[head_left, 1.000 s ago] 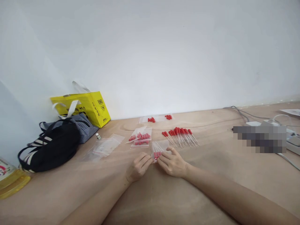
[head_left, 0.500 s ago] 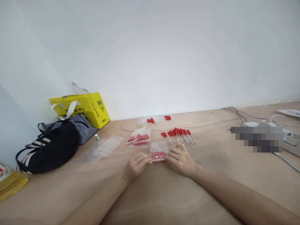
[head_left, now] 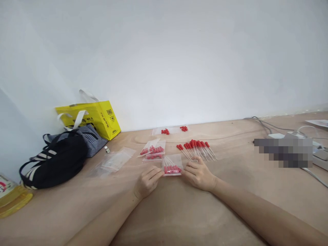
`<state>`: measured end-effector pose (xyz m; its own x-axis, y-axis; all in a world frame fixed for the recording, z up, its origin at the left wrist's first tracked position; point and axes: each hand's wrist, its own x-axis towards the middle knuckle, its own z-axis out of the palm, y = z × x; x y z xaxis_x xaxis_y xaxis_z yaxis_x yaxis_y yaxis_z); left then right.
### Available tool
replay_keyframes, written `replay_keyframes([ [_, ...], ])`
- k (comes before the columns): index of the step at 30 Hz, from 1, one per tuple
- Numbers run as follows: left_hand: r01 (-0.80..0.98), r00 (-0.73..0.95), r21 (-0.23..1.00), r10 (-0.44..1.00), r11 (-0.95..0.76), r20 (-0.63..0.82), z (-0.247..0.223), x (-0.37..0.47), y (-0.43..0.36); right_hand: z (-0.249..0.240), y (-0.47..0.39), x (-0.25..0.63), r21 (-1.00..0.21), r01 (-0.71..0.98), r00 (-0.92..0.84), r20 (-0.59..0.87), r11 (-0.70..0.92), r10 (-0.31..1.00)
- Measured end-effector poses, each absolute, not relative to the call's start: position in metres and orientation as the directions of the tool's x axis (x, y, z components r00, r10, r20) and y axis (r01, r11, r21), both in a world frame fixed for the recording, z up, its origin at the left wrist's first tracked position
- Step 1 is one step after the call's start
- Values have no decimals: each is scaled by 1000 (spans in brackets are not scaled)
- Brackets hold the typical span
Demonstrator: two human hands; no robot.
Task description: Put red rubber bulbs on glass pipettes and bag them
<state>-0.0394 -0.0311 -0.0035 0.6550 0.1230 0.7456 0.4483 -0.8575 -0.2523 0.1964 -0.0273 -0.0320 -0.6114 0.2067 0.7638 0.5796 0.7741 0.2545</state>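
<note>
A small clear bag (head_left: 172, 164) with several red-tipped white sticks inside lies on the table, its near edge stretched between my hands. My left hand (head_left: 150, 181) pinches the bag's near left corner. At the near right corner, my right hand (head_left: 198, 175) has its fingers closed on the bag. Just beyond my right hand, loose red-capped droppers (head_left: 196, 147) lie fanned out. Filled clear bags (head_left: 153, 150) overlap beyond my left hand. Farther left rest flat clear bags (head_left: 115, 162) with nothing visible inside.
Red caps (head_left: 183, 128) lie on a clear sheet near the wall. At the left are a yellow bag (head_left: 102, 119), a black bag (head_left: 58, 160), a tiny bottle (head_left: 107, 149) and a yellow-liquid bottle (head_left: 15, 198). Cables and a power strip (head_left: 320, 153) sit right.
The bag between my hands has shifted slightly left and its near edge looks straighter and flatter. Both hands still hold it.
</note>
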Motion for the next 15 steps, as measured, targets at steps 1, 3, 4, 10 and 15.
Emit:
replay_keyframes([
  [1, 454, 650, -242, 134, -858, 748, -4, -38, -31, -32, -27, 196, 245, 580, -609, 764, 777, 214],
  [3, 462, 644, -237, 140, -855, 753, -5, -33, -30, -32, -27, 195, 213, 588, -593, 770, 780, 236],
  [4, 459, 643, -243, 131, -854, 754, -6, -29, -29, -31, -28, 193, 197, 589, -586, 772, 784, 246],
  [10, 392, 684, -341, 23, -854, 729, -13, -7, -21, -24, -32, 183, 112, 580, -544, 790, 807, 282],
  [15, 369, 709, -431, -50, -824, 703, -13, -6, -20, -23, -32, 183, 81, 564, -535, 794, 822, 289],
])
